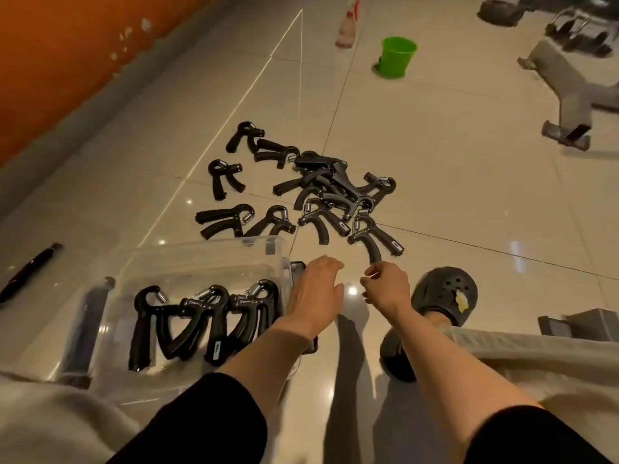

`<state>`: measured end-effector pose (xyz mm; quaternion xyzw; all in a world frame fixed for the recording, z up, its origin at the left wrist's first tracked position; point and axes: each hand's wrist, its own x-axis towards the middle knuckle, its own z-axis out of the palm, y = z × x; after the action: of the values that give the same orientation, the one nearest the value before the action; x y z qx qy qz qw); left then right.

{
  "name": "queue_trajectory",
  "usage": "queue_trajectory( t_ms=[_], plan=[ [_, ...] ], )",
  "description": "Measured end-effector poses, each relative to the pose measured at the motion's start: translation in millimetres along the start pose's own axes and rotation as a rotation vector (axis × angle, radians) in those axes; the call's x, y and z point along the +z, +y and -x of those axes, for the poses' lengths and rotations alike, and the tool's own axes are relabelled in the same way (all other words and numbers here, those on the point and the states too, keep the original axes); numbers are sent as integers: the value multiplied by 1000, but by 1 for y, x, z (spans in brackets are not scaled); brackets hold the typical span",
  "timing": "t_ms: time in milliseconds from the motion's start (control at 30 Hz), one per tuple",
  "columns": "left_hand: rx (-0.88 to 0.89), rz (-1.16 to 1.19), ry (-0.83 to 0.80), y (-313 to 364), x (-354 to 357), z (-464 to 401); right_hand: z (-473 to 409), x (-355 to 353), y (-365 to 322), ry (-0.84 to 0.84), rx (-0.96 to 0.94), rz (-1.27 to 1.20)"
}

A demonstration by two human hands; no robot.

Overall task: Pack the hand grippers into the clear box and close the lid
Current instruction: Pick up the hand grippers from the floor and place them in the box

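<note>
**Hand grippers on a glossy tiled floor, three already in the box**

The floor (435,182) is large, pale, glossy tiles with thin dark grout lines, mirroring small ceiling lights. An orange wall (50,45) with a grey skirting runs across the 10 to 11 o'clock corner. At 12 o'clock stand a spray bottle (347,26) with a red trigger and a bright green plastic bucket (397,56). Grey metal exercise-machine legs (569,85) fill the 1 to 2 o'clock area.

At the centre lies a loose pile of hand grippers (321,185): black, matte, curved handles joined by shiny coiled steel springs, some tangled, some lying apart. The nearest gripper (373,237) sits just right of centre, one handle pointing down toward the person.

The clear box (201,259), transparent plastic with rounded corners, sits at 8 o'clock; three grippers (204,323) lie in it side by side. Its lid (83,329) seems to lie just left of it, though blur makes this uncertain.

The right hand (387,289) pinches the lower end of the nearest gripper's handle between thumb and fingertips. The left hand (316,289) hovers beside the box's right wall, fingers loosely extended, holding nothing. A dark perforated clog (442,293) is at 4 o'clock.
</note>
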<state>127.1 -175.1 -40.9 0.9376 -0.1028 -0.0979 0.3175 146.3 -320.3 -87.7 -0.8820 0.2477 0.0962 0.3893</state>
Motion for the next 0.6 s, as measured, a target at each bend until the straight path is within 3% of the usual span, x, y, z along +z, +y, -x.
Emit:
queue_trajectory(
  t_ms=[267,600],
  plan=[
    [-152,-27,-127,26,40,-109,-91,-42,13,-11,31,110],
    [-356,73,-273,19,91,-180,-181,-28,26,-127,27,535]
  ],
)
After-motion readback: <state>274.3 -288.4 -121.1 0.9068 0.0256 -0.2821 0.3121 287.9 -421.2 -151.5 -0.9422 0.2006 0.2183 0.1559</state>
